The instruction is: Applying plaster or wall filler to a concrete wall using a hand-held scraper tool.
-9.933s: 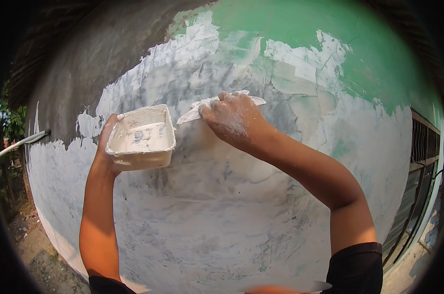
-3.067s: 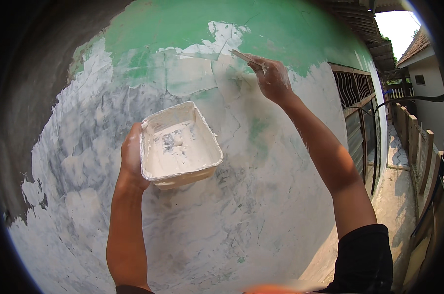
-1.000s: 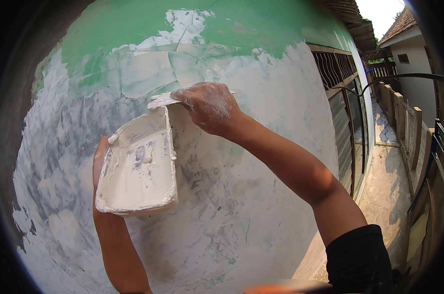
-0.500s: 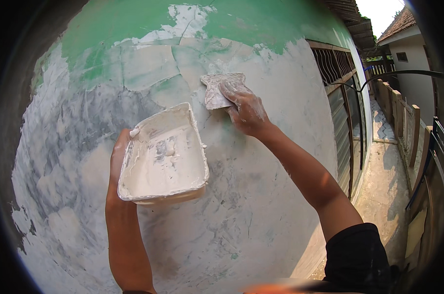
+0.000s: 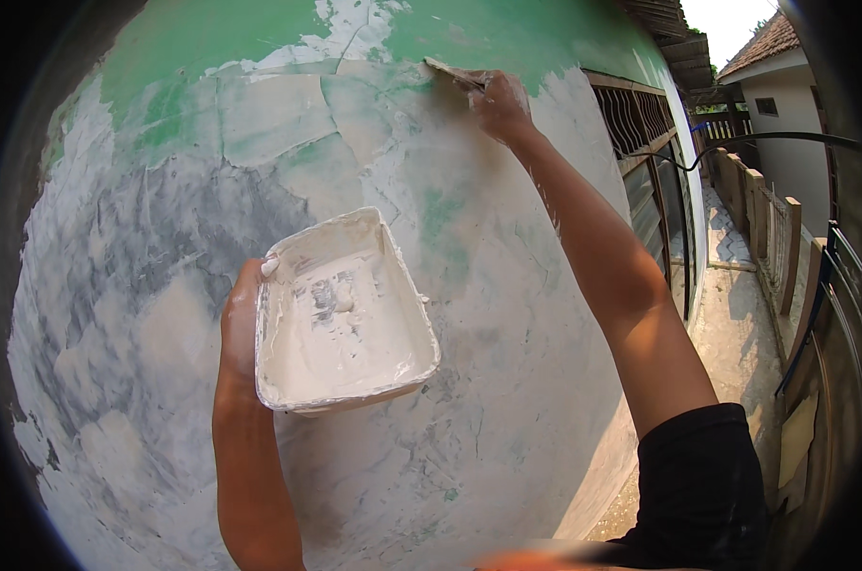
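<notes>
My left hand [image 5: 244,309] grips the left side of a white rectangular tub [image 5: 421,328], its thumb over the rim. Pale wet putty [image 5: 341,352] coats the tub's floor and inner walls. Higher up and to the right, my right hand [image 5: 503,103] is closed round a putty knife [image 5: 447,69]. The blade is seen nearly edge-on against the wall [image 5: 507,285], just where green paint [image 5: 507,38] meets the whitish coat. White smears mark my right fingers and forearm. My left fingers behind the tub are hidden.
Cracks and grey, thinly coated patches [image 5: 165,219] show on the wall to the left. At the right are a window with a curved metal grille [image 5: 631,119], a narrow paved path [image 5: 731,333] and a low fence [image 5: 773,224]. A dark cable [image 5: 764,140] crosses there.
My right hand has moved up the wall with the putty knife, whose blade has turned from broadside to nearly edge-on. The tub in my left hand has shifted slightly right and down in view.
</notes>
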{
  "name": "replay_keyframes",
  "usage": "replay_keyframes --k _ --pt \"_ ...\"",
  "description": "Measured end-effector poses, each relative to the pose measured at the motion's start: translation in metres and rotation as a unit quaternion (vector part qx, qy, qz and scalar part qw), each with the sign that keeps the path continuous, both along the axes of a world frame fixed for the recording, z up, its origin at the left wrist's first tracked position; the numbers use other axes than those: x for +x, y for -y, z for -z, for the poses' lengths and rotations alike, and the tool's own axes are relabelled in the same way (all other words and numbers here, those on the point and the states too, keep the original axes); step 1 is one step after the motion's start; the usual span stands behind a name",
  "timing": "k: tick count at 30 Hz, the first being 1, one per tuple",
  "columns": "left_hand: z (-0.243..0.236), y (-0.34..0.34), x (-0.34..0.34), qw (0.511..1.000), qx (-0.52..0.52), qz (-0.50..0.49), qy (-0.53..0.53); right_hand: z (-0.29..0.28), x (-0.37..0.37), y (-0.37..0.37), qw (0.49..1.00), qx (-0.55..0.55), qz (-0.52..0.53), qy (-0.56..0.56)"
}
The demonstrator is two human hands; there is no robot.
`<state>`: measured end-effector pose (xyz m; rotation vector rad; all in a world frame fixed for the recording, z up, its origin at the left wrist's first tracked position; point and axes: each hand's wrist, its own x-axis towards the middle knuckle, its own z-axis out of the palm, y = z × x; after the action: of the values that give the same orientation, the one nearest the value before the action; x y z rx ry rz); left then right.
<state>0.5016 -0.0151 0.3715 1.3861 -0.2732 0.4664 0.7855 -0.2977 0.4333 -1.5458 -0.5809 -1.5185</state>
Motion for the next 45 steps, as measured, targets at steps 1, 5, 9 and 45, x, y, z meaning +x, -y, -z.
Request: replay_keyframes --k 1,5,9,45 --pt "-0.001 -0.008 -0.008 1.000 -0.011 0.006 -0.003 0.004 -0.019 -0.026 1.000 -0.025 0.006 0.004" --pt "0.012 -0.016 -0.008 1.000 -0.009 0.000 -0.006 0.069 -0.080 -0.047 0.987 -0.120 -0.073 0.073" --pt "0.015 -0.002 -0.003 1.000 -0.011 -0.006 -0.014 0.066 -0.093 -0.016 0.970 -0.201 -0.137 0.018" --pt "0.148 0.011 -0.014 0.988 0.072 0.003 -0.136 0.206 -0.116 -0.047 0.948 -0.279 -0.072 0.133"
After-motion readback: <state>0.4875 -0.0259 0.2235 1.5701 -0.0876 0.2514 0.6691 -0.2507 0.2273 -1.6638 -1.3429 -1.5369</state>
